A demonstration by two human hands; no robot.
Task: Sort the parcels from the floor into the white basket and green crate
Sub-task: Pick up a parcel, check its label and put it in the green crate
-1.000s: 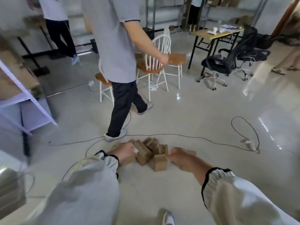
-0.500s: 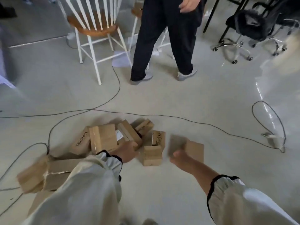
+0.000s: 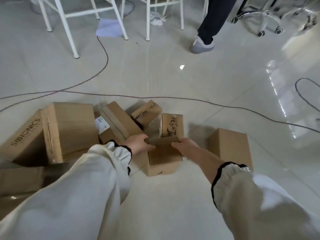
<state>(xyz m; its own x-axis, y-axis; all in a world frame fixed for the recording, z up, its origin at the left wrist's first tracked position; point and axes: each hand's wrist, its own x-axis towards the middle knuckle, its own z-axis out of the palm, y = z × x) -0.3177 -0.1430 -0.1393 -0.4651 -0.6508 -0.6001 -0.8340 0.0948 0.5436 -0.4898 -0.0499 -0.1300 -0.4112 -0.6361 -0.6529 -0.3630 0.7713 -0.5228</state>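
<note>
Several brown cardboard parcels lie in a pile on the pale floor. My left hand [image 3: 138, 144] and my right hand [image 3: 186, 147] grip the two sides of a small plain box [image 3: 164, 157] at the front of the pile. Behind it stands a box with black handwriting [image 3: 172, 125]. A large box [image 3: 71, 130] and a box printed SIBIONICS [image 3: 24, 135] lie to the left. A separate box [image 3: 230, 146] sits to the right of my right forearm. Neither the white basket nor the green crate is in view.
Thin cables [image 3: 173, 97] run across the floor just behind the pile. White chair legs [image 3: 69, 28] stand at the back left. A person's leg and grey shoe [image 3: 203, 45] are at the back, beside an office chair base [image 3: 259, 23].
The camera has tilted down and come closer to the pile. Both hands have closed in on the small front box, the right hand moving left onto it. The standing person has stepped right.
</note>
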